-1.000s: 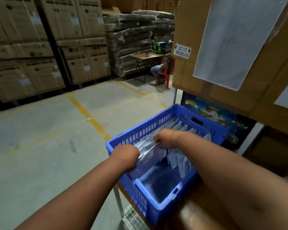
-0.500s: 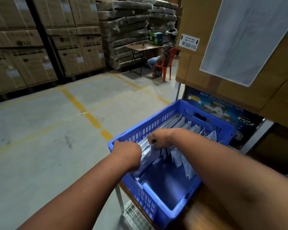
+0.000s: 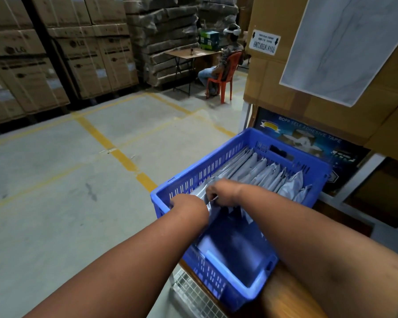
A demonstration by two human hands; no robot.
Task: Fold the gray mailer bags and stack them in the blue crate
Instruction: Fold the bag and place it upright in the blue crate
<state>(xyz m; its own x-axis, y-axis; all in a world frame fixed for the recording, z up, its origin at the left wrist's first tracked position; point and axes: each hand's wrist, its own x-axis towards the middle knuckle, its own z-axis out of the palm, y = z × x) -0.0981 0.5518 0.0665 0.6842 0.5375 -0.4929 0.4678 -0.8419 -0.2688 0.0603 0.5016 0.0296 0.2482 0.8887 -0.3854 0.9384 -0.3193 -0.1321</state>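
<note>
Two bare forearms reach forward over the near rim of the blue crate (image 3: 257,292), which sits on a wooden table edge (image 3: 285,292) and serves as the landmark for everything else. Its near half shows only bare blue floor; its far half holds a row of folded gray mailer bags (image 3: 269,173) standing on edge, packed side by side from the left wall towards the right wall, their long edges running away towards the far wall.

Over the crate's left side, both hands meet on one folded mailer bag (image 3: 213,208). The left hand (image 3: 189,206) is closed into a curled grip at the bag's nearer end, close to the left wall; its fingertips are hidden under the knuckles, so how deep the grip goes cannot be told. The right hand (image 3: 223,191) lies just beyond it, fingers curled down and pinching the bag's top edge. The bag's long axis appears to run from the left hand away towards the far wall, parallel to the standing row, and it sits at the near end of that row. Judging by this, the bag is being settled into line, and the coming move likely turns on pushing it away, against the row; the right hand is the nearer to those bags.

Behind the crate stands a dark tape carton (image 3: 308,138) under large cardboard boxes (image 3: 274,83). Left of it stretches concrete floor with yellow lines (image 3: 115,148). Well beyond, a seated person (image 3: 225,63) on an orange chair (image 3: 225,81) faces a small table (image 3: 191,52) before stacked cartons (image 3: 78,53).
</note>
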